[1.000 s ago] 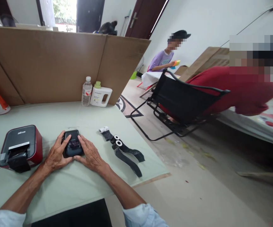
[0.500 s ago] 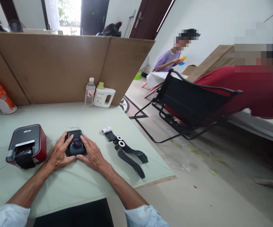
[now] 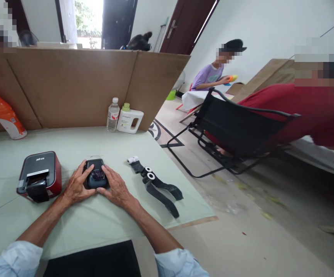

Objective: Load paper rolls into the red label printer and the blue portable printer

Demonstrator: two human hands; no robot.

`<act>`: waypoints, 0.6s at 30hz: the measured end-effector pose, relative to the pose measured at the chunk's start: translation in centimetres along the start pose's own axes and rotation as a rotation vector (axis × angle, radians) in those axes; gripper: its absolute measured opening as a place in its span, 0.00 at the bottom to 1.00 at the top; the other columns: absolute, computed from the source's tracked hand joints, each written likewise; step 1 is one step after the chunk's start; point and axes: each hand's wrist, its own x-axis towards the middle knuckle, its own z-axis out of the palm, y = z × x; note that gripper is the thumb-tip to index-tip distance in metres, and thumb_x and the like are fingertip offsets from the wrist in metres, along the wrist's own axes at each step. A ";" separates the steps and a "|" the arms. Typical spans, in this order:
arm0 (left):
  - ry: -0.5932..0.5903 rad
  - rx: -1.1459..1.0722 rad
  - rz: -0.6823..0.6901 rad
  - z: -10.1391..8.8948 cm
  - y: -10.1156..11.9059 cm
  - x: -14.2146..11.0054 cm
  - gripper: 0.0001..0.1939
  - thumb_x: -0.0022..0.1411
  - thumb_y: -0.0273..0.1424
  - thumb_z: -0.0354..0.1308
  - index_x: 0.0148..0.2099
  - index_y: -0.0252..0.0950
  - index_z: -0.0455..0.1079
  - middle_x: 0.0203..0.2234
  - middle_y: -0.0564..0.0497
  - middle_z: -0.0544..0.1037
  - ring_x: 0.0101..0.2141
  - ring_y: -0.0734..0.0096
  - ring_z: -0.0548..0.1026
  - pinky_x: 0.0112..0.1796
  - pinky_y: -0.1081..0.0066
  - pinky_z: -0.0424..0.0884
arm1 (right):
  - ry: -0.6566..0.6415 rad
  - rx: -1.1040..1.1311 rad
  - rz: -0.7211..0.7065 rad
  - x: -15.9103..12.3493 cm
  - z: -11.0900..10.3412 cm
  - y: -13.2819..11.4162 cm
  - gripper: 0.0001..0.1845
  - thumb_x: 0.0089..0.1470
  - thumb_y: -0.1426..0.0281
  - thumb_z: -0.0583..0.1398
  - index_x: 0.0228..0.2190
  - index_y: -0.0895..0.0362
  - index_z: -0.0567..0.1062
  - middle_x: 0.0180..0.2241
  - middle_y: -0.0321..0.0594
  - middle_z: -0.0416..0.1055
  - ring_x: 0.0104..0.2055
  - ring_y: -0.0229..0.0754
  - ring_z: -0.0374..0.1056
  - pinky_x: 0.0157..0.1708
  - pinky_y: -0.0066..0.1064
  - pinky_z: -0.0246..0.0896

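Observation:
A small black device, rounded and with a glossy dark patch on its upper face, rests on the pale green tabletop. My left hand closes on its left side, with the fingertips on its upper edge and the thumb along the bottom. From the other side my right hand grips it the same way, so the two thumbs almost meet below it. Left of my hands stands a larger red and black label printer with a black strip coming out of its front. On the right lie black ribbons with small white rolls.
A cardboard screen borders the table's back. Before it stand an orange bottle, a clear water bottle and a white jug. Beyond the table's right edge are a black folding chair with a person in red, and a person in purple.
The whole view has shifted slightly, so things sit a little further right and lower. Both hands keep the same hold on the black device.

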 end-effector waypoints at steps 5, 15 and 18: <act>-0.006 -0.029 0.006 -0.1 0.1 -0.1 0.48 0.53 0.38 0.72 0.73 0.39 0.59 0.73 0.34 0.52 0.69 0.37 0.60 0.64 0.45 0.66 | 0.003 0.001 -0.015 0.0 -0.1 -0.1 0.49 0.60 0.57 0.67 0.72 0.56 0.51 0.71 0.59 0.55 0.72 0.59 0.54 0.68 0.57 0.55; -0.069 -0.045 -0.066 -0.1 -0.4 0.2 0.59 0.51 0.38 0.72 0.77 0.35 0.44 0.73 0.31 0.53 0.71 0.40 0.55 0.67 0.45 0.59 | 0.041 -0.033 -0.032 -0.2 0.9 0.7 0.53 0.60 0.55 0.65 0.73 0.59 0.45 0.69 0.61 0.58 0.71 0.60 0.58 0.67 0.57 0.57; -0.078 -0.051 -0.093 -0.2 -0.5 0.3 0.59 0.50 0.38 0.72 0.77 0.35 0.45 0.73 0.33 0.53 0.72 0.41 0.54 0.67 0.46 0.58 | 0.038 -0.030 -0.026 0.0 1.0 0.9 0.52 0.60 0.55 0.65 0.73 0.59 0.47 0.69 0.60 0.59 0.70 0.60 0.58 0.68 0.56 0.57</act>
